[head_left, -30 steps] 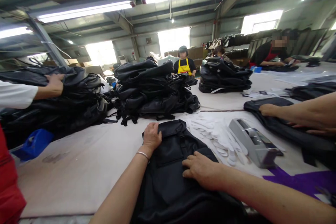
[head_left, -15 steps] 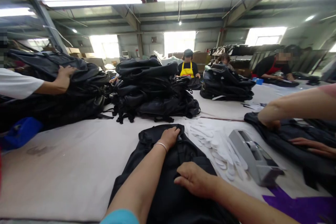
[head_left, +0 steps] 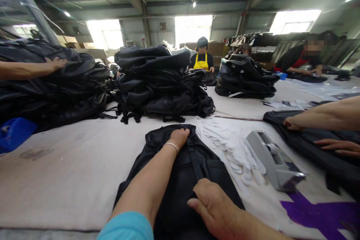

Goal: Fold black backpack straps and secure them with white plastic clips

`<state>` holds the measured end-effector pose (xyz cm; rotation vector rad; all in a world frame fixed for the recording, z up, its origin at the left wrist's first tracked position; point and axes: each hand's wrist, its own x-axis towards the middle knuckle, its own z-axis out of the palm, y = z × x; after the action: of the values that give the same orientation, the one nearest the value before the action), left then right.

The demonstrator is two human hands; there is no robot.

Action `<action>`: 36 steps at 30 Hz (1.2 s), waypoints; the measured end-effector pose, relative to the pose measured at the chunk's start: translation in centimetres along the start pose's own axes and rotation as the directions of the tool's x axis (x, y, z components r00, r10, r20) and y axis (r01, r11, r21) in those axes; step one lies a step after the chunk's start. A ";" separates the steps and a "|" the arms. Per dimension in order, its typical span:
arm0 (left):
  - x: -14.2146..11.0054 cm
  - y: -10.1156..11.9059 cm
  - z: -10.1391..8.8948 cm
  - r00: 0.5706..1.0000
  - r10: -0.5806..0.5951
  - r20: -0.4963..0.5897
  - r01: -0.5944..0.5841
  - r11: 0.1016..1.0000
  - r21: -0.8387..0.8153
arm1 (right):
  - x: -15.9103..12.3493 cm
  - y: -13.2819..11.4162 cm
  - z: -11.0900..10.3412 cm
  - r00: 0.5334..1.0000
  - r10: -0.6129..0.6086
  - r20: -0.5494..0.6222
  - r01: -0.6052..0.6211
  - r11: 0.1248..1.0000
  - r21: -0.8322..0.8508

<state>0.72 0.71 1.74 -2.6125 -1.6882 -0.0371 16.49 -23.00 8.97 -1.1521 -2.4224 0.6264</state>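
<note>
A black backpack [head_left: 174,197] lies on the table in front of me, its top end pointing away. My left hand [head_left: 180,138] is closed on the top of it, beside a buckle [head_left: 190,141]; the fingertips are partly hidden. From the buckle a black strap [head_left: 195,162] runs down the backpack to my right hand [head_left: 215,202]. That hand is closed in a pinch round the strap, with the strap's end showing by the thumb.
White strips [head_left: 234,153] lie scattered right of the backpack, beside a grey tape dispenser [head_left: 274,163] and purple material [head_left: 317,212]. A co-worker's hands work on another black bag [head_left: 317,142] at right. Stacked black bags [head_left: 157,86] stand beyond; a blue object [head_left: 18,133] sits left.
My right hand has moved toward me along the backpack, and the strap now shows stretched between it and the buckle. My left hand stays at the top. The view has tilted down.
</note>
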 end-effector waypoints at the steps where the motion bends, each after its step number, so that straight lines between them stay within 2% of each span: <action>1: -0.1 0.0 0.1 1.000 -0.004 0.000 0.004 1.000 -0.002 | -0.4 -0.2 -0.2 1.000 -0.023 -0.006 0.023 1.000 0.012; 5: -0.4 0.1 0.3 1.000 -0.019 0.001 0.019 1.000 -0.017 | -1.4 -0.1 0.5 0.991 -0.131 -0.023 0.131 0.991 -0.003; 7: -0.6 0.3 0.1 1.000 -0.028 -0.007 0.028 0.999 -0.023 | -1.2 0.2 1.8 0.987 -0.153 0.044 0.156 0.986 -0.057; 9: -0.7 0.5 -0.4 0.999 -0.037 -0.018 0.037 0.999 -0.027 | -1.0 0.5 2.9 0.976 -0.146 0.163 0.160 0.984 -0.080; 11: -1.0 0.4 -1.1 0.999 -0.038 -0.028 0.037 0.999 -0.033 | -0.8 0.5 2.8 0.940 -0.199 0.276 0.195 0.980 0.040; 12: -1.3 0.1 -1.5 0.999 -0.031 -0.034 0.030 0.999 -0.036 | -0.9 0.4 2.2 0.922 -0.252 0.293 0.219 0.965 0.143; 14: -2.3 -0.9 -2.5 0.999 -0.001 -0.044 -0.001 0.999 -0.041 | -1.0 0.3 -0.1 0.922 -0.311 0.232 0.232 0.921 0.314; 15: -3.0 -1.8 -3.1 0.999 0.020 -0.046 -0.022 0.999 -0.043 | -0.9 0.4 -1.5 0.944 -0.281 0.172 0.214 0.920 0.329; 16: -3.8 -2.7 -3.6 0.998 0.042 -0.043 -0.044 0.998 -0.044 | -0.5 0.8 -2.8 0.977 -0.187 0.105 0.149 0.944 0.294; 18: -6.0 -4.9 -4.5 0.998 0.064 -0.026 -0.066 0.997 -0.048 | 1.1 2.6 -4.9 0.999 -0.043 0.007 0.042 0.990 0.138; 20: -8.6 -7.1 -5.0 0.999 0.034 -0.016 -0.035 0.998 -0.044 | 3.7 5.4 -5.5 0.996 0.024 -0.087 -0.029 0.998 -0.049; 22: -11.4 -8.8 -4.7 0.999 -0.040 -0.023 0.039 0.998 -0.048 | 6.4 8.5 -4.5 0.989 0.071 -0.133 -0.096 0.977 -0.191; 25: -14.9 -10.0 -2.9 0.982 -0.188 -0.008 0.186 0.976 -0.116 | 8.8 12.2 -1.3 0.987 0.159 0.014 -0.148 0.941 -0.304; 27: -16.3 -10.0 -1.4 0.960 -0.279 0.018 0.279 0.948 -0.151 | 9.1 13.6 0.7 0.964 0.246 0.103 -0.202 0.924 -0.324; 29: -16.9 -9.7 -0.5 0.945 -0.327 0.027 0.328 0.934 -0.141 | 8.9 14.2 1.8 0.943 0.300 0.142 -0.240 0.912 -0.331; 31: -16.9 -9.3 -0.7 0.941 -0.338 0.017 0.338 0.934 -0.120 | 8.6 14.4 2.0 0.934 0.317 0.165 -0.250 0.909 -0.333; 33: -17.0 -8.7 -1.5 0.941 -0.337 -0.033 0.332 0.938 -0.103 | 8.5 14.4 1.6 0.930 0.321 0.180 -0.251 0.911 -0.329; 36: -17.6 -7.1 -3.2 0.957 -0.236 -0.170 0.217 0.968 -0.122 | 8.7 14.2 0.6 0.951 0.278 0.137 -0.222 0.919 -0.327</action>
<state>-12.99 -12.52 4.36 -2.3773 -1.9545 -0.3680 19.88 -8.28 2.03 -1.6181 -2.6151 0.4507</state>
